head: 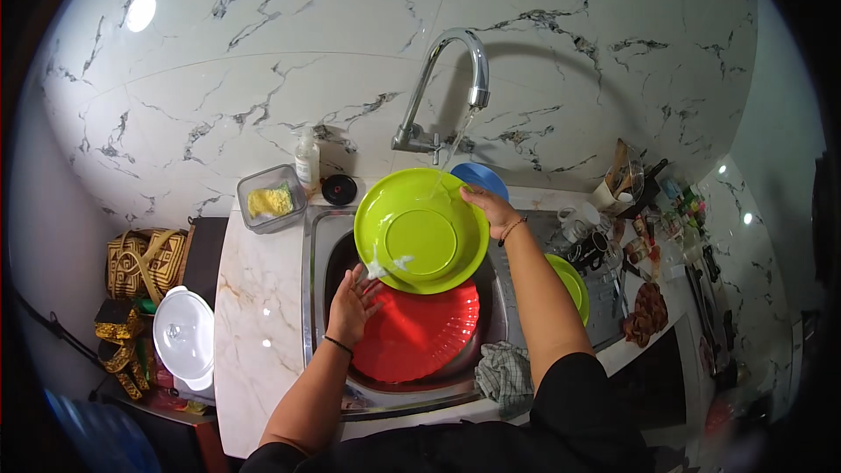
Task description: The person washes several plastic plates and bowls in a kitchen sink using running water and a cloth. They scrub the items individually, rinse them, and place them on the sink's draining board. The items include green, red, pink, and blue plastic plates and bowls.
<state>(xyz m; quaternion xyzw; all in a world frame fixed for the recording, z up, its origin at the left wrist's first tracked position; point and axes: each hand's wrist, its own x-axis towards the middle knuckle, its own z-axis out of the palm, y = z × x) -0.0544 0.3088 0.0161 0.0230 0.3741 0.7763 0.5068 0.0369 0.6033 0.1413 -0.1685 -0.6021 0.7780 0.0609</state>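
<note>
Under the running chrome faucet (453, 66), a lime-green plate (420, 243) is tilted with its underside and foot ring towards me. My right hand (491, 209) grips its right rim. Water falls on the plate's upper part, and white suds cling near its lower left edge. My left hand (355, 307) is spread, palm up, by that lower left rim; whether it touches the plate is hard to tell. Below lies a large red plate (414, 341) with a fluted rim, inside the stainless steel sink (317, 368).
Left of the sink, a grey plastic container (263, 226) holds a yellow sponge (271, 202), beside a pump bottle (306, 161) and a black lid (339, 190). A blue plate (483, 177), another green plate (570, 286) and mugs (588, 246) stand right. A checked cloth (504, 374) drapes the front edge.
</note>
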